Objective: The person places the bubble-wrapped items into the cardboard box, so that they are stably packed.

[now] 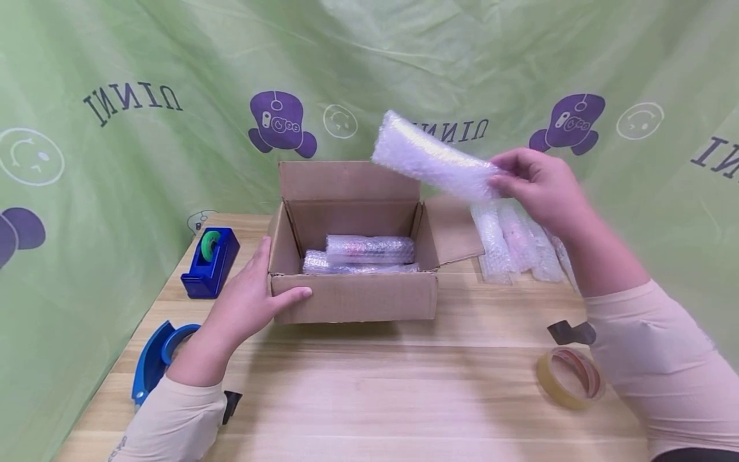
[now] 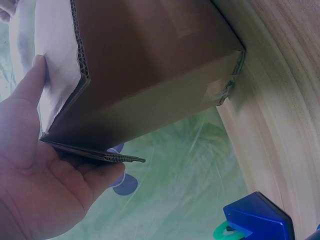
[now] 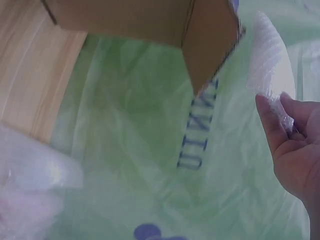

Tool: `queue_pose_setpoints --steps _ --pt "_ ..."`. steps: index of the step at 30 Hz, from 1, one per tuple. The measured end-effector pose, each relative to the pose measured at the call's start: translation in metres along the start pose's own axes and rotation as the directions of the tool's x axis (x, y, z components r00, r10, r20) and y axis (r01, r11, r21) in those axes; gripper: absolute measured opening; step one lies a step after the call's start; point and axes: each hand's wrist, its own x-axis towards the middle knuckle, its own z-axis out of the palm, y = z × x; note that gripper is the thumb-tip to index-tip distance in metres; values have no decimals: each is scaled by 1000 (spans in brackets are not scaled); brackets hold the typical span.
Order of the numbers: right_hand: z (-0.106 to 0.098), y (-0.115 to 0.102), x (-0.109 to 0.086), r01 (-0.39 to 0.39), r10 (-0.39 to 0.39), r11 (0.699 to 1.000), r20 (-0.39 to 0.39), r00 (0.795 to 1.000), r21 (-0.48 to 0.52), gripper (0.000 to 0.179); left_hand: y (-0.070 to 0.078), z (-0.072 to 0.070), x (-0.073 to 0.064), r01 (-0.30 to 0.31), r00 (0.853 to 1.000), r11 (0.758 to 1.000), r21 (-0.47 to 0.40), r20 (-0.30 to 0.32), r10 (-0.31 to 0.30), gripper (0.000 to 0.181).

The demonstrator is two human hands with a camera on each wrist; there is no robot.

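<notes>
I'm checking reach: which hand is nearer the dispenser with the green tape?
Left. The left hand is just right of the dispenser, gripping the box's near-left corner; the right hand is past the box's right side, raised, holding a bubble-wrap bundle.

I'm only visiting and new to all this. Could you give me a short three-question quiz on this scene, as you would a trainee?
1. What does the right hand hold?
2. True or false: the blue desktop tape dispenser stands outside the cardboard box.
3. Fill in the blank: the thumb of the left hand rests on the front ____ of the cardboard box.

Key:
1. A bubble-wrap packet, pinched near one end.
2. True.
3. Flap.
</notes>
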Motion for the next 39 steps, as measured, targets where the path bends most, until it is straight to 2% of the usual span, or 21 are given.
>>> queue_pose_setpoints --steps 7,11,18,25,33,39 --pt "35 -15 -2 123 -110 981 90 990 -153 23 -1 1 0 -7 1000 1000 7 -3 7 130" --pt "51 -16 -2 190 -172 972 131 976 -139 20 -1 2 0 -15 1000 1000 12 -10 15 129" --pt "74 -18 -4 246 -219 965 236 947 -89 17 0 2 0 -17 1000 1000 18 -19 18 129" --pt "91 -18 -10 346 -288 929 332 898 -130 16 0 2 0 -16 1000 1000 25 -18 16 129" --pt "101 -17 -14 360 -258 920 455 852 -153 19 -2 2 -1 -10 1000 1000 15 -22 11 130" --pt "103 -16 -15 390 -256 902 494 831 -188 17 -3 2 -1 -10 1000 1000 20 -19 10 130"
